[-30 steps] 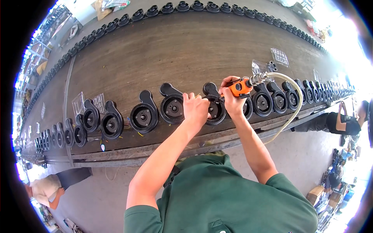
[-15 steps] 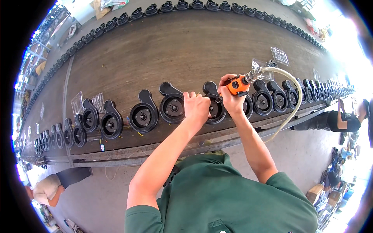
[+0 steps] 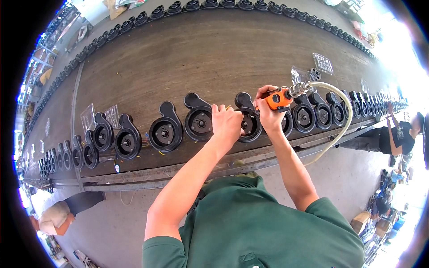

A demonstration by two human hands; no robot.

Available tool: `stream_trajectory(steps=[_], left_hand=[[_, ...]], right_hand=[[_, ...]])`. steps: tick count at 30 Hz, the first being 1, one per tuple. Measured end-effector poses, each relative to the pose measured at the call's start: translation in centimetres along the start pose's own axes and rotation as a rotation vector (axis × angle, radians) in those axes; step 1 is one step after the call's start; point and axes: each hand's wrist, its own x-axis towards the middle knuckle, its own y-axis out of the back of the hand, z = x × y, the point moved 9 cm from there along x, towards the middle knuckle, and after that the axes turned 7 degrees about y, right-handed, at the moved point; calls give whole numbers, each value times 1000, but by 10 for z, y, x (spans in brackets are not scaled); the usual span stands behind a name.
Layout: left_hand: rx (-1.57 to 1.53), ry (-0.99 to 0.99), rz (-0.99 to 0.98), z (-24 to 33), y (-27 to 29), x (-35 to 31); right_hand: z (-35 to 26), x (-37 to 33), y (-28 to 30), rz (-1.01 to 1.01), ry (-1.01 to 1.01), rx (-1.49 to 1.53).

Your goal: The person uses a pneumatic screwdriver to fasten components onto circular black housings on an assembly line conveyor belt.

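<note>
My right hand (image 3: pixel 271 115) is wrapped around an orange air tool (image 3: pixel 278 99), whose metal coupling (image 3: pixel 298 90) leads into a clear hose (image 3: pixel 336 88). The tool is held over a round black housing (image 3: pixel 248 123) with a raised arm-like lobe. My left hand (image 3: pixel 227 123) is closed at that housing's left side, fingers curled in. A tiny yellow strand (image 3: pixel 228 107) shows by its fingertips; what the fingers pinch is hidden. Just left of this hand stands another black housing (image 3: pixel 198 123) with a centre shaft. The tool's working end is hidden behind my right hand.
More black housings (image 3: pixel 166 129) line the table's near edge both ways, and another row (image 3: pixel 192 5) runs along the far edge. Clear plastic trays (image 3: pixel 322 63) lie on the brown table (image 3: pixel 178 62). A metal rail (image 3: pixel 147 178) borders it. Two co-workers (image 3: pixel 397 138) are at the sides.
My right hand and the air tool have shifted slightly right, and the hose with them. My left hand stays nearly in place. The right co-worker's arm now reaches toward the row.
</note>
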Motion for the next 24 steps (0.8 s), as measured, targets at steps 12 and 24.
stream_trajectory(steps=[12, 24], left_hand=[[30, -10, -17, -1, -3, 2], [29, -8, -2, -1, -4, 0]], right_hand=[[-1, 0, 4, 17, -4, -1], [2, -2, 4, -5, 21, -63]])
